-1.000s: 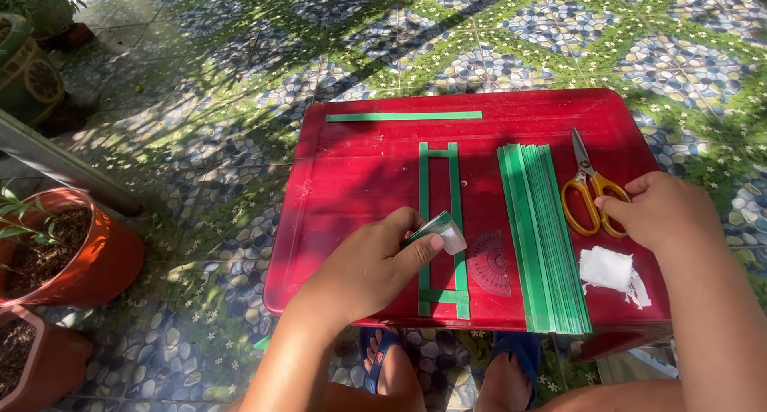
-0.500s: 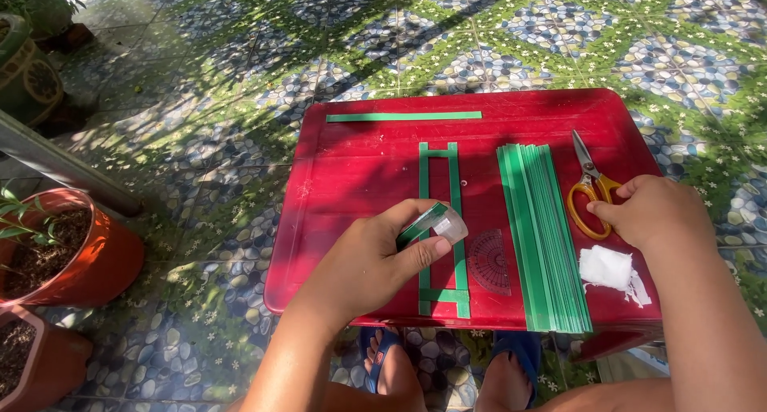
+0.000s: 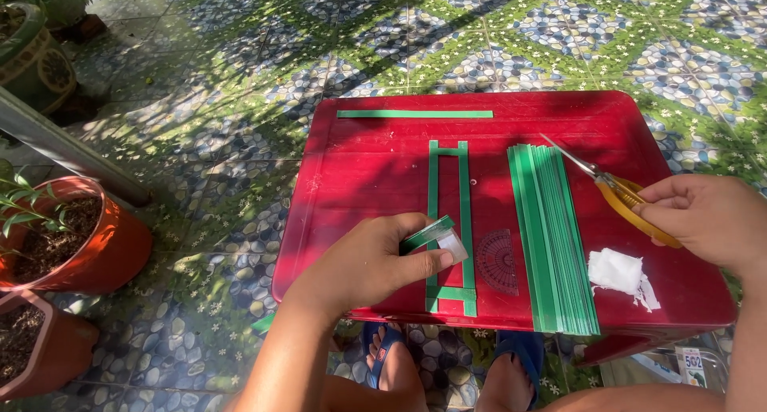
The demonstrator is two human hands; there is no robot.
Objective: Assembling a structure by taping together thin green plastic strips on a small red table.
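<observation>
Home patio (outdoors, sunlit): pebble-pattern floor tiles [image 3: 240, 84], terracotta plant pots [image 3: 88, 236], red plastic table [image 3: 359, 164].

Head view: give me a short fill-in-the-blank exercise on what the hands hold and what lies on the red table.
1. The right hand holds scissors with ____ handles.
2. The left hand pinches a short green strip over a ____ table.
3. The white wad lies to the ____ of the strip stack.
4. The green frame has the shape of a ____.

Missing words: yellow; red; right; rectangle
</observation>
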